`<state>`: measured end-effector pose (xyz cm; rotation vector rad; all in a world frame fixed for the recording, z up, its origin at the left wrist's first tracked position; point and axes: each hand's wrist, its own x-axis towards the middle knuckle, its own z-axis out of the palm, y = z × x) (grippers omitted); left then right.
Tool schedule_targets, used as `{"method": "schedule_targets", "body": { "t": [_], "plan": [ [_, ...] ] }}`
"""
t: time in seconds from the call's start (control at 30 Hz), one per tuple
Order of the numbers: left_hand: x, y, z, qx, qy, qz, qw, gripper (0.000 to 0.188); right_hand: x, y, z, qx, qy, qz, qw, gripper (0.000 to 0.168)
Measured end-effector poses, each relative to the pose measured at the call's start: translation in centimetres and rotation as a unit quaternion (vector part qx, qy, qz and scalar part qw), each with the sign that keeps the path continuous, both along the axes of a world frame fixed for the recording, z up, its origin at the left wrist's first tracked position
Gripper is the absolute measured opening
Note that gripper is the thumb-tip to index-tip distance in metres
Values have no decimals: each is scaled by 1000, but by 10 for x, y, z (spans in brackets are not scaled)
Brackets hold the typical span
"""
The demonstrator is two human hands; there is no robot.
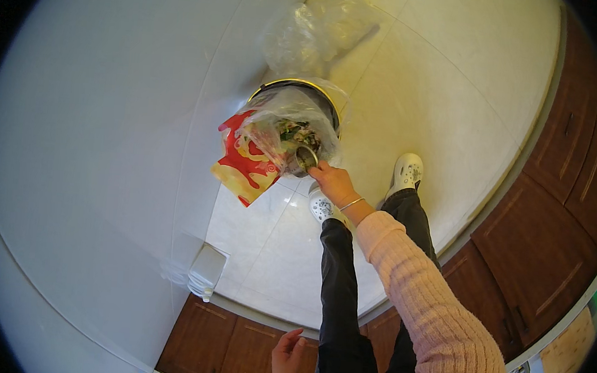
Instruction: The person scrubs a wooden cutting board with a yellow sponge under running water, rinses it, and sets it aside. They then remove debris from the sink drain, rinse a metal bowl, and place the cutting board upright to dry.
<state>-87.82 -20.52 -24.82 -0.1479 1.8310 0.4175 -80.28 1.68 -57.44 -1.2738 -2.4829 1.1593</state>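
Note:
My right hand [334, 183], below a pink knitted sleeve and a bracelet, grips the rim of a small round metal strainer [307, 157]. The strainer is tilted over the near edge of a trash bin [331, 101] with a yellow rim and a clear plastic liner [283, 109]. Food scraps [300, 132] lie inside the liner. A red and yellow printed bag [251, 156] hangs at the bin's left side. My left hand [288, 353] is low in the view, away from the bin, its fingers loosely curled and holding nothing.
Crumpled clear plastic bags [316, 30] lie on the tiled floor beyond the bin. A pale wall or panel [104, 118] rises at left, with a white container [208, 269] beside it. Brown wooden cabinets [541, 247] line the right and bottom. My feet in white clogs [408, 171] stand near the bin.

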Motion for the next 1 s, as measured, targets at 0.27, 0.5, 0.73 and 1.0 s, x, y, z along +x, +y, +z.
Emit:
{"method": "schedule_targets", "body": {
  "t": [0.27, 0.5, 0.73, 1.0],
  "plan": [
    [1, -9, -5, -4, -2, -17, 1000, 24, -15, 10, 6, -334, 217, -290, 870, 9],
    [-2, 6, -6, 9, 5, -44, 999, 23, 0, 23, -13, -507, 166, -581, 615, 16],
    [6, -8, -8, 17, 25, -57, 998, 24, -9, 32, 35, -589, 358, -437, 577, 16],
    [8, 1, -1, 7, 15, -53, 998, 23, -12, 32, 35, -591, 328, -428, 600, 20]
  ]
}}
